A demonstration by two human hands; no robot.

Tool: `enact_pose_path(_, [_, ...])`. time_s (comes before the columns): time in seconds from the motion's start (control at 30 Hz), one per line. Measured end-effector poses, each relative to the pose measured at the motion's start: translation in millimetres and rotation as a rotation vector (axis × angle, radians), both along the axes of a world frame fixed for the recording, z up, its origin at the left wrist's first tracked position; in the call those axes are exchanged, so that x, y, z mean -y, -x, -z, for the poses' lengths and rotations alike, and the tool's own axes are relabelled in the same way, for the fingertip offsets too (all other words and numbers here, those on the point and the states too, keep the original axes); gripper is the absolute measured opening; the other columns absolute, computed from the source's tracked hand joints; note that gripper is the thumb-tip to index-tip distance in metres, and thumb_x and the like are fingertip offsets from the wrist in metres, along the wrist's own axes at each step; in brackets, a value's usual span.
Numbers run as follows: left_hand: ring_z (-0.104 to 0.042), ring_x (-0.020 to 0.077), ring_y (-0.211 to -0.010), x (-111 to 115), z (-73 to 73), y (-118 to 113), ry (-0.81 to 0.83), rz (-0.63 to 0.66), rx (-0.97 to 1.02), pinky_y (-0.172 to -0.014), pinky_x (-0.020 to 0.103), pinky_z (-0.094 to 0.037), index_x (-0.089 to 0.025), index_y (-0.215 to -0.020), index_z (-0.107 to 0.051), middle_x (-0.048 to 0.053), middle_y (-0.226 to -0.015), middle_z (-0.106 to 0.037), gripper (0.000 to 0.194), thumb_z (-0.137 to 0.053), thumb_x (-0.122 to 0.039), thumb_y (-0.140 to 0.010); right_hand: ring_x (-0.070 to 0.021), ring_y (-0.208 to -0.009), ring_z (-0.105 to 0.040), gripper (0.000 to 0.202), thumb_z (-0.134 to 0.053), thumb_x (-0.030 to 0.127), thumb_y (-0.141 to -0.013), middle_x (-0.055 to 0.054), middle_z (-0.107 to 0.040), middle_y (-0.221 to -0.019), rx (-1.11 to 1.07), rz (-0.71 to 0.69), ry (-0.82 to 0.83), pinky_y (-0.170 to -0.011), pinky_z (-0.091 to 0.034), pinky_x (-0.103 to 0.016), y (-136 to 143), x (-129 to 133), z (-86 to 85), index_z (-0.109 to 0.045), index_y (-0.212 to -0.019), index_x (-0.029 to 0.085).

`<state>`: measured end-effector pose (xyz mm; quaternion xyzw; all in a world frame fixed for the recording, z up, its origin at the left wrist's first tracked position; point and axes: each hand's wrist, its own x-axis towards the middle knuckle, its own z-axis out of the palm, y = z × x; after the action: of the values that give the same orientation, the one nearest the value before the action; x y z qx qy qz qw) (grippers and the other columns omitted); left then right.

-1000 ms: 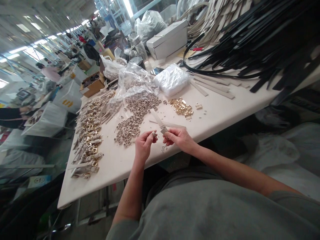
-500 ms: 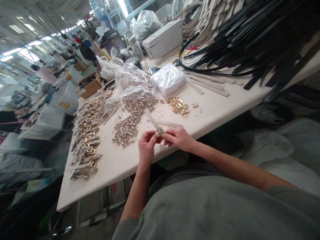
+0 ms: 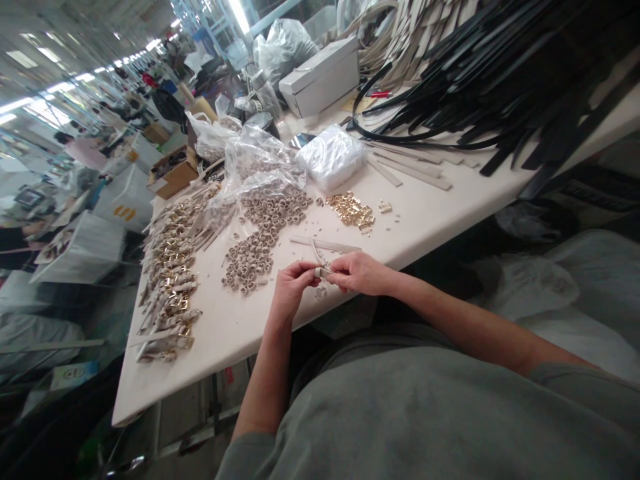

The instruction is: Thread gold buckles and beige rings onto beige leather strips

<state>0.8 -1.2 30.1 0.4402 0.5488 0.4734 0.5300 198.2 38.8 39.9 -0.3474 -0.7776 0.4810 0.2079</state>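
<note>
1. Sitting at a long white table (image 3: 430,220) in a big, busy workroom.
2. Pinching a small beige loop (image 3: 319,271) with the left hand (image 3: 290,293), fingers closed on it, at 6 o'clock on the table, right at the near edge.
3. Gripping a thin beige strap (image 3: 317,253) with the right hand (image 3: 361,273), fingers curled shut, strap end meeting the loop between both hands.
4. Lying at 11 o'clock from the hands: a heap of beige loops (image 3: 260,240).
5. Shining at 1 o'clock: a small pile of gold buckles (image 3: 351,210).
6. Lining up at 9 o'clock: finished straps with gold buckles (image 3: 173,280).
7. Piling up far off at 2 o'clock: black straps (image 3: 480,73).
</note>
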Motion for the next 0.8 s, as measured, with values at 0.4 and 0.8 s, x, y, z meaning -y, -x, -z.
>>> enact_pose_path(0.4, [-0.060,0.0095,-0.062,5.9,10.2,-8.2,-0.113,-0.063,0.038,-0.063,0.021,-0.049,-0.019,-0.082,-0.073,-0.001,-0.071,-0.069,0.008,-0.076,-0.024,-0.075,-0.0093,-0.052,-0.048,0.036,-0.058,0.032,-0.092,0.002,-0.060,-0.052,0.052,0.129,-0.042,-0.056,-0.030,-0.024,4.8,0.5,-1.3,-0.057,-0.059,0.017])
enact_pose_path(0.8, [-0.063,0.0118,-0.071,10.5,10.5,-12.7,-0.134,-0.084,0.012,-0.067,0.024,-0.050,-0.020,-0.092,-0.073,0.001,-0.081,-0.071,0.023,-0.081,-0.030,-0.073,-0.0112,-0.058,-0.051,0.035,-0.057,0.029,-0.095,0.001,-0.062,-0.058,0.147,0.109,-0.116,-0.058,-0.029,-0.024,5.3,0.4,-3.5,-0.056,-0.062,0.017])
